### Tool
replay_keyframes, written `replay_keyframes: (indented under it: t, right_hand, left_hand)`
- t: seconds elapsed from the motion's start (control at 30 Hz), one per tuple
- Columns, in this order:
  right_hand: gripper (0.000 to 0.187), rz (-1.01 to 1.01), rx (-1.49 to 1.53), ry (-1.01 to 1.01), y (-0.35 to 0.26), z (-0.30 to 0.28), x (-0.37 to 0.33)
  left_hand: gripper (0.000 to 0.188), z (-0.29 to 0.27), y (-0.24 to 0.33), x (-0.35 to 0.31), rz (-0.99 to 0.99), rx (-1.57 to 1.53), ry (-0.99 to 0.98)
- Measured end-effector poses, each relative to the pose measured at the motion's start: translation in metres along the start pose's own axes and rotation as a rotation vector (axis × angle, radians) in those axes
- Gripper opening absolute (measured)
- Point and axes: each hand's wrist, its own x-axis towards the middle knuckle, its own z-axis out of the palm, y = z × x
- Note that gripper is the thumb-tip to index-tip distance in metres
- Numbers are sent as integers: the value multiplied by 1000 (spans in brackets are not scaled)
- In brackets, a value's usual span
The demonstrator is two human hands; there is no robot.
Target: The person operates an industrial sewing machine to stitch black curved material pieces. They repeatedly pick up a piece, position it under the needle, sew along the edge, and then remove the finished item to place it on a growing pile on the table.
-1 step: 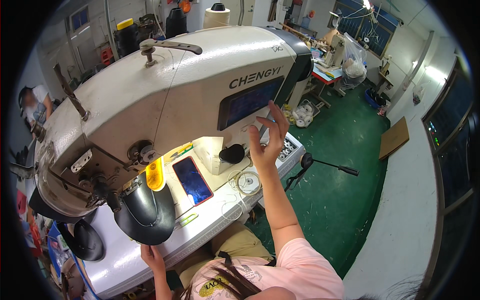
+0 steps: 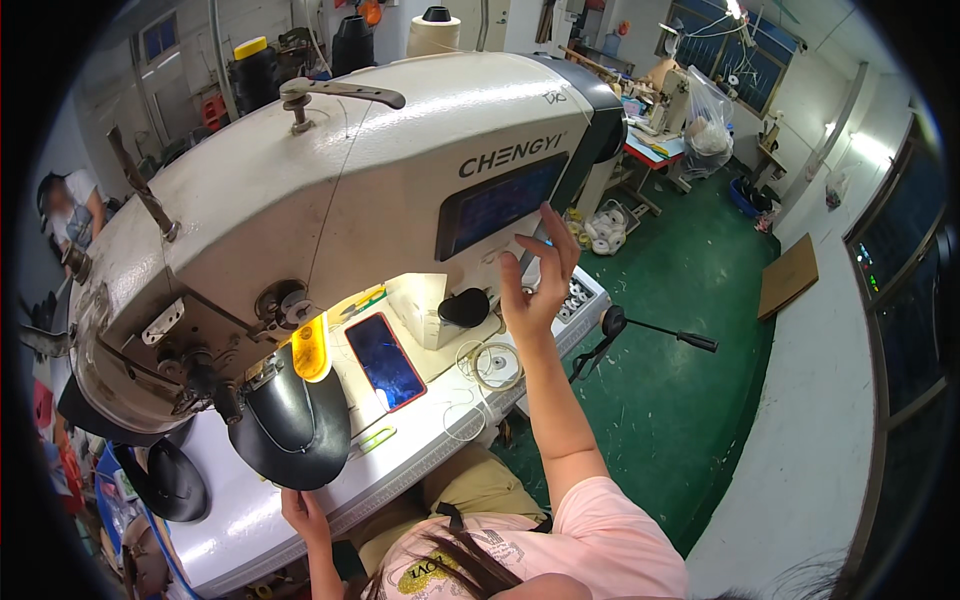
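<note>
A large white sewing machine (image 2: pixel 400 130) fills the upper left. Under its needle end lies a black, rounded shoe upper (image 2: pixel 290 430) with a smooth surface. My left hand (image 2: pixel 303 515) grips its near edge, the fingertips partly hidden beneath it. My right hand (image 2: pixel 540 285) is raised beside the machine's dark display (image 2: pixel 503 205), fingers curved and apart, with nothing in it. Whether a fingertip touches the panel I cannot tell. A second black shoe upper (image 2: pixel 172 482) rests on the table's left side.
On the white table (image 2: pixel 232 530) are a red-edged phone (image 2: pixel 385 362), a yellow oval piece (image 2: pixel 311 348), light-green thread snips (image 2: pixel 375 440) and a coil of pale cord (image 2: pixel 495 367). A black-handled lever (image 2: pixel 660 330) sticks out right. Thread cones (image 2: pixel 433 35) stand behind the machine.
</note>
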Motion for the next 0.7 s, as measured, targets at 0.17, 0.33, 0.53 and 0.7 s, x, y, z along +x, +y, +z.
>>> replay_keyframes:
  t: [0.17,0.33,0.53,0.7]
  right_hand:
    - [16,6,2,0,-3,-1,0]
    - [14,8,-1,6,-6,-3,0]
    - [16,-5,30,-18,-14,-7,-9]
    - [18,-56,58,-72,-36,-9,-12]
  left_hand:
    - [18,2,1,0,6,-24,22]
    - [17,2,3,1,21,7,33]
    - [16,3,7,2,43,17,40]
    - [15,2,16,3,53,66,51]
